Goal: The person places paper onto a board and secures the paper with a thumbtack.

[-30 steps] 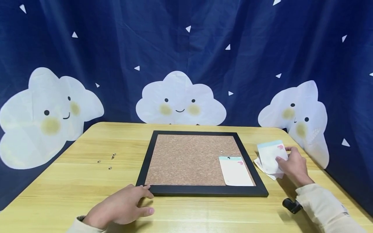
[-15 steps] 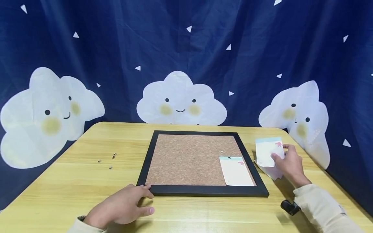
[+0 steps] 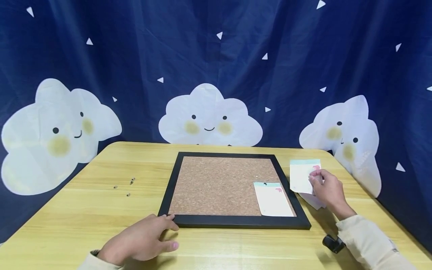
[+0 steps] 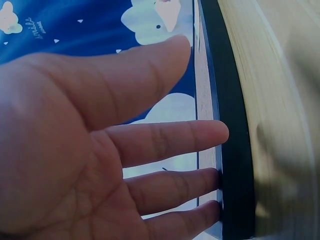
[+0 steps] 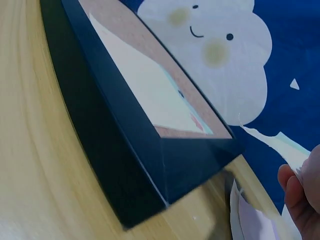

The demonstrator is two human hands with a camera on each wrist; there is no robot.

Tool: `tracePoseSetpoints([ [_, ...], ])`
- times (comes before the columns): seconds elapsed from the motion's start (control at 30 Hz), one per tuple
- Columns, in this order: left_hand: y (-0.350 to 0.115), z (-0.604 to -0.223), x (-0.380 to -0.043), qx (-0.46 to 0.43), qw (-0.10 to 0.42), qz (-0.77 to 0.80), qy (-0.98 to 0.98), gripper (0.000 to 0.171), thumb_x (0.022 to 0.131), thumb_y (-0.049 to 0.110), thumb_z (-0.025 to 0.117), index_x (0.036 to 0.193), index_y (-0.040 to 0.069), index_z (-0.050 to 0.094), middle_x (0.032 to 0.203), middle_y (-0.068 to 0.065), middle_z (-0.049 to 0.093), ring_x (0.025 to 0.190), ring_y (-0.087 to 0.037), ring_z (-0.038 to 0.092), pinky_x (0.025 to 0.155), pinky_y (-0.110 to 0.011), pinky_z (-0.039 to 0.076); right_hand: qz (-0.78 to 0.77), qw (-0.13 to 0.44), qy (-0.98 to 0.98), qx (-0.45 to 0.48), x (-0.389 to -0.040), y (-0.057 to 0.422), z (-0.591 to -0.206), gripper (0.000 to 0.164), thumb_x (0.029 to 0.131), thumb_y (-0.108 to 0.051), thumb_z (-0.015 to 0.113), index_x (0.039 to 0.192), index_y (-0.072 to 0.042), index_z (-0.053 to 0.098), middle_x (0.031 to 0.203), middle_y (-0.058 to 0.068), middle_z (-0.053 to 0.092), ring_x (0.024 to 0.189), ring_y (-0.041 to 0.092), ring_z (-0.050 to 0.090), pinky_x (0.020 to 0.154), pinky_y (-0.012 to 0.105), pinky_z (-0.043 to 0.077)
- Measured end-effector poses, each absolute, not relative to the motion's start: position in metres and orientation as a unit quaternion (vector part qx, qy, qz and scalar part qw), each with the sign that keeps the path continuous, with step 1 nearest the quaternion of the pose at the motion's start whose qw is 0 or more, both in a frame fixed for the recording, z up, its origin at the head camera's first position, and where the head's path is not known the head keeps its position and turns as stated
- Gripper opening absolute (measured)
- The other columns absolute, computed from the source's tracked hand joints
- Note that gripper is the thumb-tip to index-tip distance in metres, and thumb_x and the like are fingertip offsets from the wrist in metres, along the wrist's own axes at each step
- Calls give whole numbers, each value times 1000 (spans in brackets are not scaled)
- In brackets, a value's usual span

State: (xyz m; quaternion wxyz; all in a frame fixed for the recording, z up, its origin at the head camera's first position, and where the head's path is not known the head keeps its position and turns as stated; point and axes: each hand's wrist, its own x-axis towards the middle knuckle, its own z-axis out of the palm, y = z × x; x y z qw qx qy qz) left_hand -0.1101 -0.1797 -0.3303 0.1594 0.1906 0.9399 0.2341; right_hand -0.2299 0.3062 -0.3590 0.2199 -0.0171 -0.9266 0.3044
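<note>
My right hand (image 3: 329, 189) pinches a white note sheet (image 3: 299, 178) with a teal top strip and a pink animal print, held above more loose sheets (image 3: 314, 201) beside the board. The framed corkboard (image 3: 216, 185) lies flat on the table. On its lower right a similar note (image 3: 274, 199) is fixed by a dark pushpin (image 3: 264, 184) at its top edge. With fingers extended, my left hand (image 3: 143, 238) rests against the frame's near left corner; in the left wrist view its fingertips (image 4: 217, 132) meet the black frame (image 4: 235, 120).
Several small metallic pieces (image 3: 128, 194) are scattered on the wooden table (image 3: 84, 217), left of the board. A blue curtain (image 3: 216, 45) with cloud faces hangs behind the table. A black device (image 3: 333, 243) sits at the right wrist.
My right hand has moved left with the note sheet, away from the loose sheets and close to the board's right edge. The left hand stays in place.
</note>
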Motion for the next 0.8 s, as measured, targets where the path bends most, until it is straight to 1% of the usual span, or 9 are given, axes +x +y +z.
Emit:
tracePoseSetpoints([
  [0.03, -180, -330, -110, 192, 158, 234, 940, 38, 86, 38, 72, 113, 12, 69, 140, -23, 49, 129, -47, 42, 103, -61, 33, 303, 226, -926, -14, -229, 305, -359, 18, 95, -13, 57, 102, 2, 63, 98, 27, 62, 81, 37, 57, 63, 35, 41],
  [0.1, -181, -331, -110, 195, 155, 234, 940, 38, 86, 38, 72, 113, 12, 69, 140, -24, 48, 128, -47, 42, 103, -61, 33, 304, 230, -925, -12, -228, 301, -359, 18, 95, -13, 57, 99, 2, 65, 99, 26, 64, 80, 36, 57, 63, 35, 41],
  [0.3, -182, -332, -110, 203, 148, 230, 940, 39, 86, 39, 72, 114, 11, 69, 140, -24, 49, 129, -46, 42, 103, -61, 34, 314, 227, -922, -5, -227, 290, -358, 19, 94, -12, 59, 103, 3, 65, 108, 31, 62, 84, 37, 58, 64, 34, 43],
  [0.57, -182, -332, -111, 208, 151, 235, 937, 38, 87, 38, 72, 113, 11, 69, 139, -23, 49, 128, -46, 44, 103, -61, 34, 323, 207, -923, 16, -223, 275, -357, 20, 94, -12, 61, 107, 2, 65, 107, 28, 62, 85, 35, 58, 65, 34, 45],
  [0.7, -182, -331, -111, 201, 155, 239, 937, 37, 86, 38, 72, 113, 12, 69, 140, -22, 49, 128, -46, 43, 103, -62, 34, 324, 202, -923, 35, -222, 270, -358, 21, 93, -11, 61, 109, 4, 64, 108, 28, 63, 89, 34, 58, 70, 34, 45],
  [0.8, -182, -331, -111, 197, 157, 241, 937, 36, 86, 37, 72, 112, 12, 69, 140, -22, 49, 129, -46, 42, 103, -61, 33, 331, 201, -921, 51, -222, 267, -359, 22, 93, -8, 60, 110, 5, 64, 110, 29, 63, 91, 33, 56, 73, 32, 44],
])
